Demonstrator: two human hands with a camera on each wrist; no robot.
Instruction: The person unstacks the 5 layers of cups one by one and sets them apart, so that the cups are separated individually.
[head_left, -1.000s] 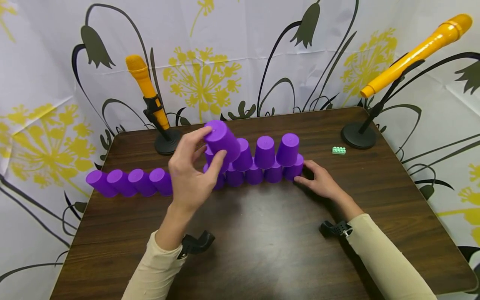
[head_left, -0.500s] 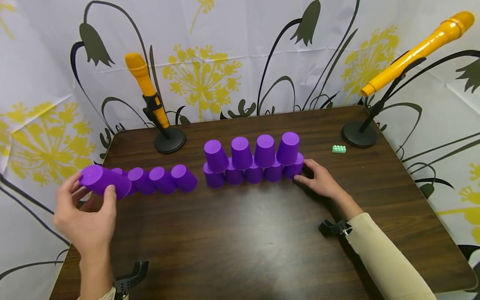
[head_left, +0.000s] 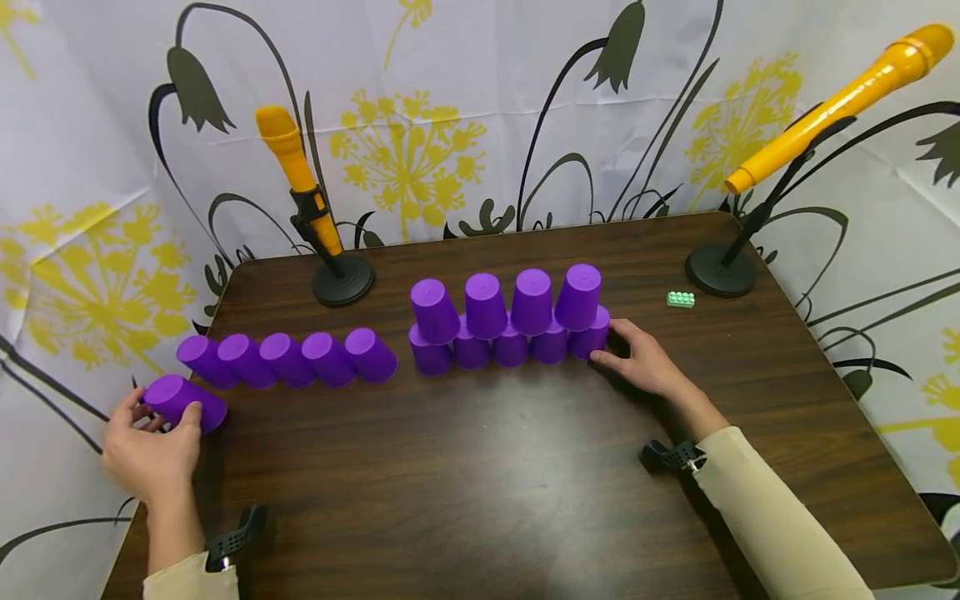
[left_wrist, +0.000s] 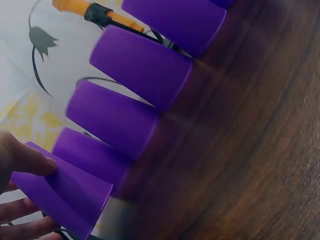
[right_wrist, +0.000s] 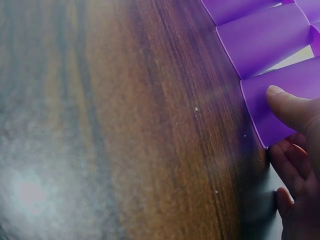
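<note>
At the table's left edge my left hand (head_left: 153,454) grips an upside-down purple plastic cup (head_left: 191,404), thumb on the near side in the left wrist view. Whether its rim touches the table I cannot tell. Just behind it runs a row of several upside-down purple cups (head_left: 278,361). Further right stands a two-tier wall of them, with upper cups (head_left: 483,306) bridging lower cups (head_left: 472,350). My right hand (head_left: 641,360) holds the rightmost lower cup (right_wrist: 285,102) at its right side, thumb in front and fingers behind.
Two yellow microphones, one at left (head_left: 294,171) and one at right (head_left: 832,112), stand in black holders at the back of the brown table (head_left: 480,500). A small mint-green toy brick (head_left: 680,299) lies near the right stand. A floral cloth (head_left: 450,50) hangs behind.
My left hand has carried the cup from above the wall's left end leftward, then down and nearer to me, past the row's left end. The right hand stays put.
</note>
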